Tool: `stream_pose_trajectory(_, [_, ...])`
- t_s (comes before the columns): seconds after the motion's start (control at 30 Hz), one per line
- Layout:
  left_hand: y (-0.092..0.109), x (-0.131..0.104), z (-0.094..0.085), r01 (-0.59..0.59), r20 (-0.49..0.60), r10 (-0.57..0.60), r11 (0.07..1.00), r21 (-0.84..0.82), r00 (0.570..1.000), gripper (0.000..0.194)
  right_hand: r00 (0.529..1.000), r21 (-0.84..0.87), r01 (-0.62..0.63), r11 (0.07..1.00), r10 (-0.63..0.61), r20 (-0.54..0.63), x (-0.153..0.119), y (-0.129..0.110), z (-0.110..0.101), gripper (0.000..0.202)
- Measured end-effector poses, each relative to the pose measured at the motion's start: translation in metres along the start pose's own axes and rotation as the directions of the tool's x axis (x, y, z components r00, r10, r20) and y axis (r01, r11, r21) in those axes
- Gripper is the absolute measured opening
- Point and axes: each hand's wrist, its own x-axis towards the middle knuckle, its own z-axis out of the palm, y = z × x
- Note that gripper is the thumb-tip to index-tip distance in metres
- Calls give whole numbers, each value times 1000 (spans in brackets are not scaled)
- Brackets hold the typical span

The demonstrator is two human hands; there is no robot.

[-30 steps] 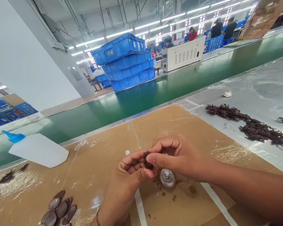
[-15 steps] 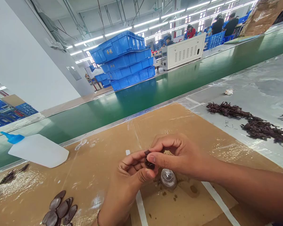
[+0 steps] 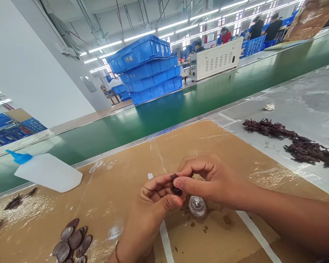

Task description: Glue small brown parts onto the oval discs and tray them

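My left hand [image 3: 156,204] pinches a small dark brown oval piece [image 3: 176,188] between thumb and fingers, above the brown board. From the right, my right hand [image 3: 203,177] has thumb and forefinger closed on the top of the same piece, where a small dark bit sticks up. Just below my hands, a small clear round dish [image 3: 197,207] rests on the board among brown drops. Several dark oval discs [image 3: 75,239] lie in a loose pile at the lower left.
A white bottle with a blue nozzle [image 3: 50,172] lies at the left. Dark curly strands [image 3: 307,148] are heaped on the grey table at the right. Beyond the green belt [image 3: 98,138] stand stacked blue crates [image 3: 153,71] and a beige machine [image 3: 216,59]; people work farther back.
The whole view has shifted slightly, so the scene sits a little farther right. Both hands keep their grip on the dark piece, with hardly any movement of the fingers.
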Motion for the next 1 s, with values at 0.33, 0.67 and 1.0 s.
stream_pose_trajectory(0.33, [1, -2, 2, 6, -9, -7, 999, -35, 1000, 32, 1000, -14, -4, 1000, 5, 20, -1, -1, 0, 18])
stream_pose_trajectory(0.67, [1, 0, 3, -18, -56, 18, 1000, -3, 998, 34, 1000, 52, -8, 999, 7, 29, 0, -4, -2, 16])
stream_pose_trajectory(1.0, [2, 0, 2, 30, 10, -30, 999, 25, 999, 59, 998, -68, 53, 996, -55, -26, -2, 8, -4, 22])
